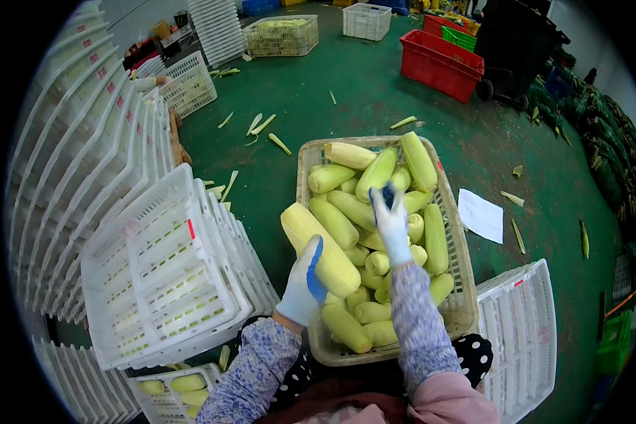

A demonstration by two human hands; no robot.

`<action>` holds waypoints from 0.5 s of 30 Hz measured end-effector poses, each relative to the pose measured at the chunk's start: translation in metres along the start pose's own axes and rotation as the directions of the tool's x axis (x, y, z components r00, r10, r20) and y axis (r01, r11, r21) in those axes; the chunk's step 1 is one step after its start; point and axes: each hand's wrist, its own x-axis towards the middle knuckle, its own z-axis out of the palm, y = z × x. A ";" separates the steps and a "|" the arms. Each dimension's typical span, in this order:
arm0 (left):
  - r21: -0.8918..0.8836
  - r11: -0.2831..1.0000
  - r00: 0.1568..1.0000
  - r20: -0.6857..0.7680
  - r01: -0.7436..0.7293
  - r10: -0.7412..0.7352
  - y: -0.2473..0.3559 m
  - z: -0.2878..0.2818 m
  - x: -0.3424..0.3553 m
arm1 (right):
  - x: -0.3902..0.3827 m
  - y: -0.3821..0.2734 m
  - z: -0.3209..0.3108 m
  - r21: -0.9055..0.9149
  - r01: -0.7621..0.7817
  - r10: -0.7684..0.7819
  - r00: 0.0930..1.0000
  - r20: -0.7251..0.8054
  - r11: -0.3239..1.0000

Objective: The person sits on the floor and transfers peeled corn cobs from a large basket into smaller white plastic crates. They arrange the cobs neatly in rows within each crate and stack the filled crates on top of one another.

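My left hand (pixel 302 283), in a white glove with a blue palm, is wrapped round a pale yellow-green ear of corn (pixel 321 251) in its trimmed husk. It holds the ear tilted over the left side of a worn, cream plastic crate (pixel 461 265). Many husked ears of corn (pixel 332 220) lie heaped in the crate. Above the heap is my right hand (pixel 392 222), gloved the same way, its fingers bent and a little apart, with nothing seen between them. It is nearest to a green ear of corn (pixel 377 174); whether it touches that ear is hard to see.
Stacked white crates (pixel 155 261) stand to the left, and a low crate (pixel 169 392) with several ears sits near my left arm. At right are another white crate (pixel 519 339) and a sheet of paper (pixel 481 215). Farther off stands a red bin (pixel 442 67). Husk scraps litter the green floor.
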 end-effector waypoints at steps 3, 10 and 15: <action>0.043 0.999 0.999 0.044 0.005 -0.007 -0.009 0.018 0.010 | 0.092 0.055 0.015 -0.437 -0.126 -0.054 0.925 -0.376 0.891; 0.080 0.985 0.981 -0.111 -0.152 0.160 0.009 0.012 0.009 | 0.090 0.064 0.021 0.557 -0.182 0.205 0.978 0.022 0.810; 0.146 0.964 0.954 -0.171 -0.222 0.246 0.010 0.018 0.001 | -0.044 0.051 -0.014 0.896 -0.312 -0.186 0.905 0.382 0.317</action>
